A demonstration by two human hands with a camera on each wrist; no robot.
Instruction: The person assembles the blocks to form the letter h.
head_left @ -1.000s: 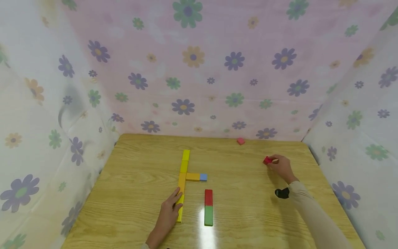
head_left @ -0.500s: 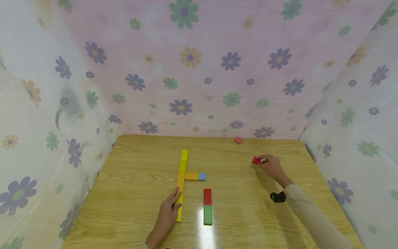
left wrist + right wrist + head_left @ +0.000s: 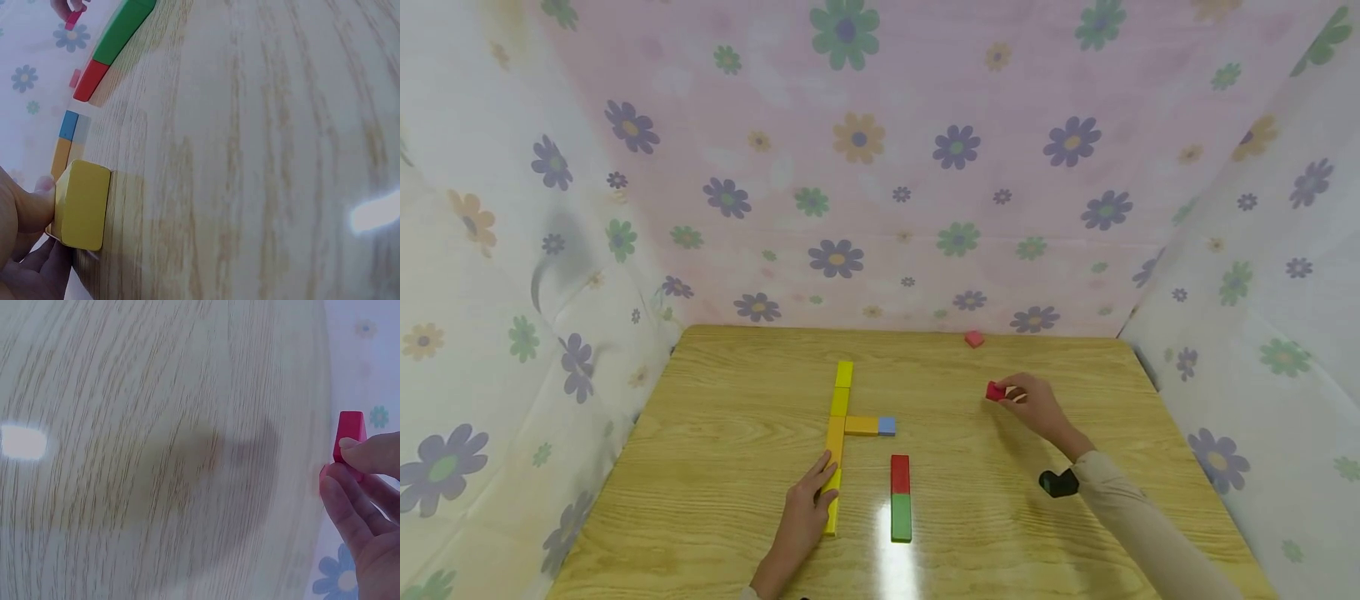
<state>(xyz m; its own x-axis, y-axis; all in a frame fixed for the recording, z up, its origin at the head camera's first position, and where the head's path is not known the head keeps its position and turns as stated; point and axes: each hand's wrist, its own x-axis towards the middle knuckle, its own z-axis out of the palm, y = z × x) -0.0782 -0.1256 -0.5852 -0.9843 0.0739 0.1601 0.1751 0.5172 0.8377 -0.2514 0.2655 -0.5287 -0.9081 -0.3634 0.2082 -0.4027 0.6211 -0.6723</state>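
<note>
My right hand (image 3: 1037, 408) pinches a small red block (image 3: 995, 391) between thumb and fingers. In the right wrist view that red block (image 3: 349, 434) is held above the wooden table. My left hand (image 3: 805, 512) grips the near yellow block (image 3: 832, 508), thumb on one side and fingers on the other; its end face, the yellow block (image 3: 86, 205), shows large in the left wrist view. That block ends a row with an orange block (image 3: 835, 437) and further yellow blocks (image 3: 842, 389). A second orange block (image 3: 861, 426) branches right, with a blue block (image 3: 887, 427) at its end.
A red block (image 3: 900, 474) and a green block (image 3: 901, 517) lie end to end right of the row. A pink block (image 3: 974, 339) lies at the table's back edge (image 3: 895, 332). Flowered cloth (image 3: 880, 167) rises behind the table and at both sides.
My right hand has moved left across the table with the red block. My left hand stays on the yellow block. The head view has shifted slightly.
</note>
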